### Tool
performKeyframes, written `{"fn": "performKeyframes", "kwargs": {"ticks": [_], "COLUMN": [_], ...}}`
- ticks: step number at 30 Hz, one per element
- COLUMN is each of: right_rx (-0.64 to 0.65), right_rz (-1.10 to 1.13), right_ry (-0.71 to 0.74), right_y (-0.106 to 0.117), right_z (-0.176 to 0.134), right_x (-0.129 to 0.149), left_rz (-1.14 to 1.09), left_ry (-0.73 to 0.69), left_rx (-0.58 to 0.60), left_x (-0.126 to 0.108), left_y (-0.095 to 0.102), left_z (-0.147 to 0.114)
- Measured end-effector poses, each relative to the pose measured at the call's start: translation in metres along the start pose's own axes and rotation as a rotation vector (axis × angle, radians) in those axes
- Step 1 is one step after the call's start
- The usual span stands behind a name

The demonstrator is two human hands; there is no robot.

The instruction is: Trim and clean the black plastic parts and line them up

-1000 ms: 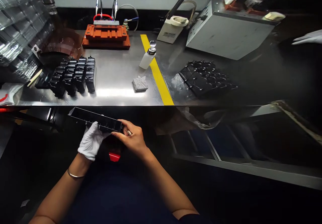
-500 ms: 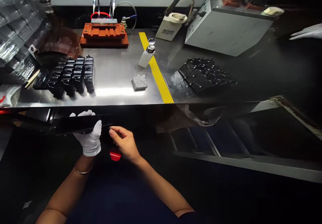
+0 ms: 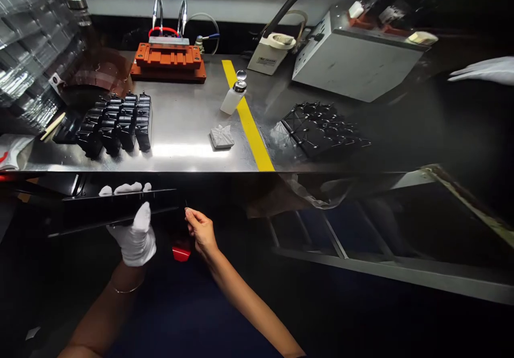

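Note:
My left hand [image 3: 135, 237], in a white glove, grips a long, dark, glossy panel [image 3: 100, 210] below the bench edge. Its thumb lies over the near face, and the fingertips show along the far edge. My bare right hand [image 3: 203, 233] is closed in a pinch just right of the panel's end. From its fingertips a thin, dark, pointed piece [image 3: 186, 203] sticks up, too slim to name. Under the gap between the hands there is a red object [image 3: 181, 253]; what it is cannot be made out.
On the metal bench [image 3: 180, 117] stand rows of black housings [image 3: 120, 125], a folded grey-white cloth [image 3: 221, 137], a pump bottle [image 3: 233, 95], an orange fixture [image 3: 168, 58] and black moulded parts [image 3: 321, 125]. A grey box [image 3: 361, 52] sits behind. Another person's white-gloved hand [image 3: 485, 71] shows at right.
The panel and my left hand have shifted left and slightly down, and more of the panel's face shows. My right hand has moved a little right, away from the panel's end.

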State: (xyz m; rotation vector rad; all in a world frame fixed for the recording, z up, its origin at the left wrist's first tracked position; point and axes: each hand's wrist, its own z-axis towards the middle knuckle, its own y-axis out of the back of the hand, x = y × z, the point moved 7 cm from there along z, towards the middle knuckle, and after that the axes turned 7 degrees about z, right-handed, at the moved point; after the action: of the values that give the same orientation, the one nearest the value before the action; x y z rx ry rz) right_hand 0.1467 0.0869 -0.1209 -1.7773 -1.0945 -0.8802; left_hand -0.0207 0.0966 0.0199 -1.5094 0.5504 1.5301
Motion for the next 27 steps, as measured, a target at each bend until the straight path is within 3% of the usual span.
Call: {"fn": "performKeyframes", "kwargs": {"ticks": [2,5,7,10,14,19,23,27], "right_rx": [0.013,0.058,0.125,0.279,0.341,0.25,0.156,0.39], "right_rz": [-0.021,-0.032,-0.098,-0.284,-0.374,-0.371,-0.354,-0.403], "right_ry": [-0.018,0.037,0.178,0.457,0.643,0.71,0.684,0.628], "right_y": [0.005,0.003,-0.004,-0.021,-0.029,-0.02,-0.006,-0.012], "right_z": [0.001,-0.004,-0.012,-0.029,-0.04,-0.022,-0.005,-0.024], "right_x": [-0.004,0.014,0.042,0.086,0.111,0.111,0.111,0.112], "left_rz": [-0.064,-0.067,-0.053,-0.065,-0.056,-0.105,-0.201,-0.098], "left_ry": [0.003,0.187,0.269,0.275,0.254,0.318,0.595,0.777], "left_rx": [-0.047,-0.063,-0.073,-0.086,-0.073,-0.009,0.232,0.269], "left_x": [-0.01,0.003,0.016,0.026,0.026,0.024,0.035,0.051], "left_y": [0.005,0.009,0.011,0.01,0.008,0.009,-0.006,-0.009], "left_z": [0.005,0.012,0.012,0.009,0.007,0.002,-0.013,-0.014]}}
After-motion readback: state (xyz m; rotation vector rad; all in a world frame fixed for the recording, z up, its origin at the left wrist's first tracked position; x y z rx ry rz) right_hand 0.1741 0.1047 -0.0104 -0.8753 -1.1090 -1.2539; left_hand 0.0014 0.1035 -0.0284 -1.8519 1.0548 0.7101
